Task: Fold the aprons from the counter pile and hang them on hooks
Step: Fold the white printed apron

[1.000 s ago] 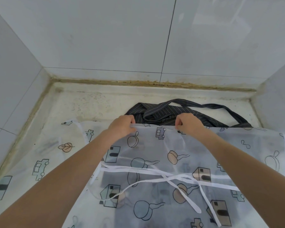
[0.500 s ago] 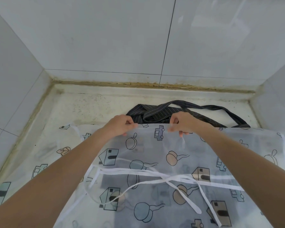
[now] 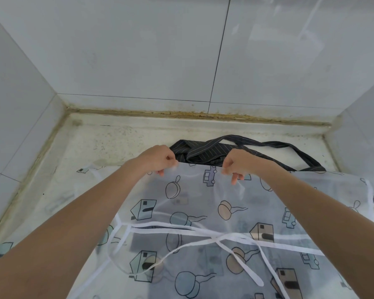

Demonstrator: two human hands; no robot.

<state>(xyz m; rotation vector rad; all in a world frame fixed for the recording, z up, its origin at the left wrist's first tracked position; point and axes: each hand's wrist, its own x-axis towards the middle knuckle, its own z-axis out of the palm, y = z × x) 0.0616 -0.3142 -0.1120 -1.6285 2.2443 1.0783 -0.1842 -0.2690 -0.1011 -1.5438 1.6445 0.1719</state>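
Observation:
A sheer white apron (image 3: 203, 203) printed with houses, cars and pans lies spread over the counter (image 3: 117, 145). White ties (image 3: 222, 236) cross its middle. My left hand (image 3: 158, 158) pinches the apron's far edge. A little to the right, my right hand (image 3: 238, 164) pinches the same edge, which is raised slightly off the counter. Behind both hands lies a dark pinstriped apron (image 3: 205, 153), crumpled, with its strap (image 3: 298, 152) looping off to the right.
White tiled walls (image 3: 138, 61) close the counter in at the back, left and right. A stained, dirty seam (image 3: 192, 114) runs along the back wall's foot. No hooks are in view.
Both hands have lifted the sheer apron's far edge a little and drawn it slightly toward me. My fingers now curl under the edge. The dark apron has not moved.

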